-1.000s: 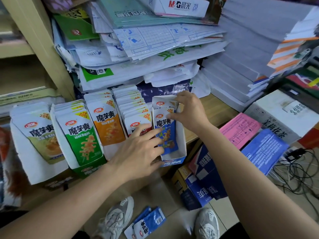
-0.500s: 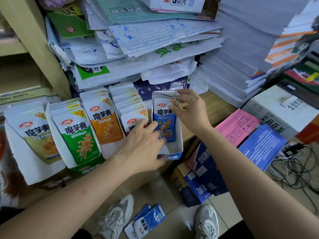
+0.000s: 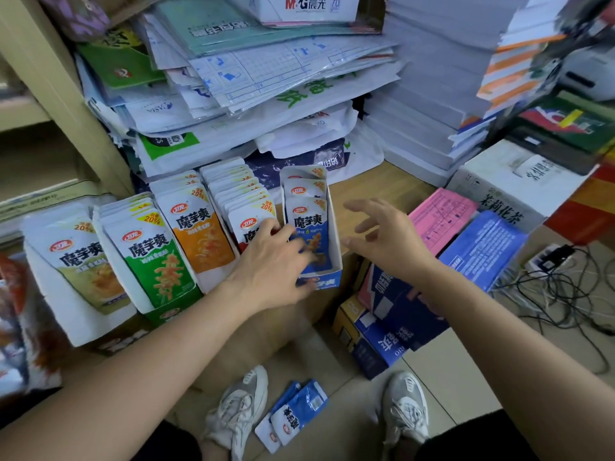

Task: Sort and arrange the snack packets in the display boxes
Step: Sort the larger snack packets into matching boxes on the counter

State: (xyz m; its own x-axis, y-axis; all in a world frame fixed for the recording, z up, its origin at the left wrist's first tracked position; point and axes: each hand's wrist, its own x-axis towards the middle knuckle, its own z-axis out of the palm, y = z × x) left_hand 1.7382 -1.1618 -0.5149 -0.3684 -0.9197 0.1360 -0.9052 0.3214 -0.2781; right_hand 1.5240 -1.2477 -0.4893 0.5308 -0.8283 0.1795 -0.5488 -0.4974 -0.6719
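- Head view: the right hand [image 3: 382,237] has been drawn back from the blue display box [image 3: 335,227], where half a second earlier its fingers were pinching the rear packets. It is now held just right of the box, fingers spread wide, nothing gripped.
- The left hand [image 3: 276,261] has been kept in place, its fingers laid fairly straight across the front blue packet [image 3: 309,224], which is pressed back against the few packets behind it. No finger is seen curled round anything.
- The blue row is found under and just beyond the left fingertips, standing inside the box, which rests at the front edge of the desk [image 3: 382,188].
- To the left of the left hand, fuller rows of red packets [image 3: 248,224], orange packets [image 3: 203,237] and green packets [image 3: 156,261] are lined up side by side.
- The straightening of the blue row is judged finished or nearly so, with that box far from full.
- Below both hands, between the shoes [image 3: 239,404], loose blue packets [image 3: 299,412] are left on the floor. These are judged the likeliest to be gathered next.
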